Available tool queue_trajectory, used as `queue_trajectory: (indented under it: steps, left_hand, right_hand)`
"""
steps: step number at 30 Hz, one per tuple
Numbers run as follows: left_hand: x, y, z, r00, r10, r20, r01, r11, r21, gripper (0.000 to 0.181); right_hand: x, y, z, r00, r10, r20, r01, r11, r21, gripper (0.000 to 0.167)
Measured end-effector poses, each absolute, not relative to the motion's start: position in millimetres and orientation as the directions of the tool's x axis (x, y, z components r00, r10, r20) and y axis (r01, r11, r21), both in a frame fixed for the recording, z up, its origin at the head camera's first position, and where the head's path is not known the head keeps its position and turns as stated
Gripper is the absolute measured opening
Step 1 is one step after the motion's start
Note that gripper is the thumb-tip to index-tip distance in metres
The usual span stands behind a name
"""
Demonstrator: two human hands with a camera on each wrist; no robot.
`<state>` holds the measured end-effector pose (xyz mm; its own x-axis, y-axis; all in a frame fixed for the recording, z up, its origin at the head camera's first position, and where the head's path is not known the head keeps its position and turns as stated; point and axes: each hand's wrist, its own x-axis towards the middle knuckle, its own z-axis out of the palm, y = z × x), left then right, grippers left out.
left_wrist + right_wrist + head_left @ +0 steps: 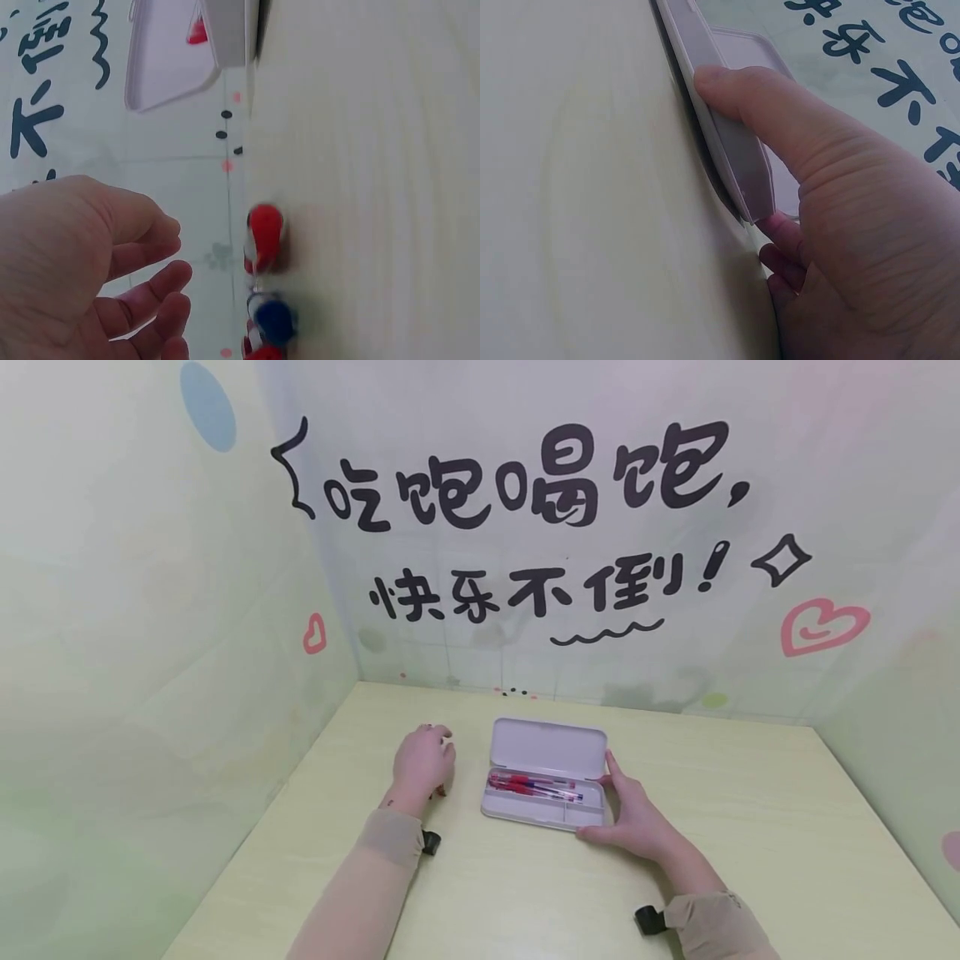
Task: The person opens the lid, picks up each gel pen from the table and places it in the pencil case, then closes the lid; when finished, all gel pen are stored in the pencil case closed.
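Note:
A white pencil case [521,813] lies on the table with its lid [549,748] raised at the back. Red and blue pens [531,787] rest in its rear compartment. My right hand [639,820] holds the case's right end, thumb at the front corner and fingers round the side and back. To the left of the case, my left hand [422,768] hovers with loosely bent fingers and nothing between them. Beside it in the left wrist view, a red-ended pen [265,229] and a blue-ended pen [274,322] lie on the table, apart from the fingers and partly out of frame.
The pale wood-grain table [487,902] meets a printed cloth wall [450,660] close behind the case. Another cloth wall [187,693] stands along the left edge. A black wrist strap piece [650,920] sits at the right cuff.

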<state>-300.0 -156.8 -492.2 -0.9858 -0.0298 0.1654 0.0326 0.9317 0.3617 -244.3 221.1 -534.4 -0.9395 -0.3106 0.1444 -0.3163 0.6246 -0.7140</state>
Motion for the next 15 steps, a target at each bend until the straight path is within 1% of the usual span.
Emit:
queue_trajectory:
  steps: [4,10,15]
  left_hand:
    - [-303,-175,-491,-0.985,-0.098,0.145,-0.039,0.929,0.369,0.036]
    - [-302,-188,-491,-0.984,-0.171,0.052,-0.141,0.922,0.359,0.046]
    - [-302,-193,-493,-0.98,-0.199,0.009,-0.182,0.911,0.371,0.05]
  right_hand:
    - [-244,221,-534,-0.94,-0.31,0.142,-0.314,0.624,-0.716,0.151]
    - [-244,222,-535,-0.94,-0.31,0.146,-0.317,0.626,-0.713,0.151]
    - [-245,222,-536,-0.935,-0.318,0.158,-0.332,0.622,-0.709,0.15]
